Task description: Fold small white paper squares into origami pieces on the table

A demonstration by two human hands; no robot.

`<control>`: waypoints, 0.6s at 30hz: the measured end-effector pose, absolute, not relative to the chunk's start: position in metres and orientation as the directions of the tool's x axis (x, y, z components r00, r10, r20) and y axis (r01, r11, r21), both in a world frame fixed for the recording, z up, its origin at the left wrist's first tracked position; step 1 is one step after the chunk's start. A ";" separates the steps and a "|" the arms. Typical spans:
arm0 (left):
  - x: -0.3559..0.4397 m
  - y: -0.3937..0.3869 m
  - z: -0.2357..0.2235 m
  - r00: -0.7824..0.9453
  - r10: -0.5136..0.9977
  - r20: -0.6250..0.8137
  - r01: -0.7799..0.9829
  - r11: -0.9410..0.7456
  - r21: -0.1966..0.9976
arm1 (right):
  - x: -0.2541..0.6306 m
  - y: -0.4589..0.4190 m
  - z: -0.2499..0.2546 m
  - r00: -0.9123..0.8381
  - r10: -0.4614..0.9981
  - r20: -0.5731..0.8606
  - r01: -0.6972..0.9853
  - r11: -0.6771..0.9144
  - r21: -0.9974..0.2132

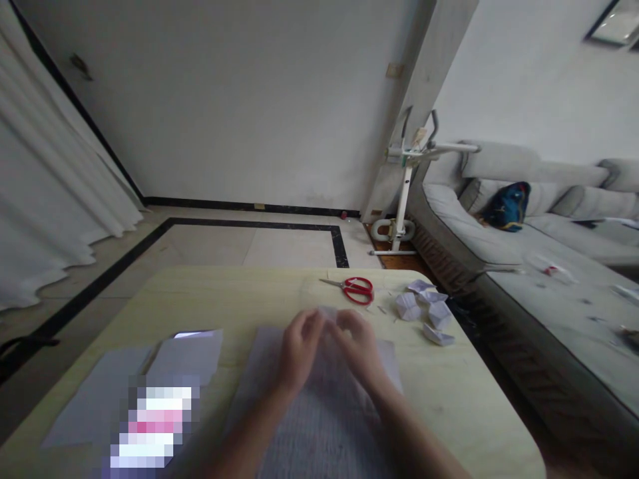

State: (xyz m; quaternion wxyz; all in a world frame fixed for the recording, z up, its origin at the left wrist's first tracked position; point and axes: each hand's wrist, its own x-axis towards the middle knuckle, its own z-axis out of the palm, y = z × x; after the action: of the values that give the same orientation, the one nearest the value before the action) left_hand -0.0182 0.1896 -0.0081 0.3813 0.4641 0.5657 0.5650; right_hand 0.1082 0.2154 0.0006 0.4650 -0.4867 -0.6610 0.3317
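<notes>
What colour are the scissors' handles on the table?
The scissors' handles are red, seen best in the head view.

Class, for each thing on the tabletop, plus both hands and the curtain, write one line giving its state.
Left hand: fingers bent, pinching the small paper
Right hand: fingers bent, at the same paper
Small paper: held up, partly hidden
Large sheet: spread out beneath the hands
Scissors: lying down, blades apparently closed
Paper pieces: folded, clustered
Pale sheets: lying flat
Pixelated item: bright, details hidden
Curtain: hanging in folds
</notes>
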 end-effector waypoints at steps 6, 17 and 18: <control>-0.016 0.188 -0.008 -0.213 0.969 0.123 0.149 -0.092 0.984 | 0.112 0.216 -0.011 -0.032 0.861 0.507 0.506 0.451 -0.735; -0.022 0.190 -0.001 -0.275 0.954 0.121 0.112 -0.094 0.989 | 0.115 0.209 0.001 -0.084 0.876 0.475 0.398 0.466 -0.790; -0.023 0.189 -0.001 -0.262 0.956 0.133 0.127 -0.103 0.987 | 0.115 0.210 0.001 -0.033 0.903 0.429 0.363 0.411 -0.836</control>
State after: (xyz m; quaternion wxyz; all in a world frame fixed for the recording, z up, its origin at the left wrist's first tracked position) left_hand -0.0228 0.1892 -0.0010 0.3677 0.4836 0.5599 0.5634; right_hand 0.1149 0.2096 0.0014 0.5091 -0.4737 -0.6679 0.2651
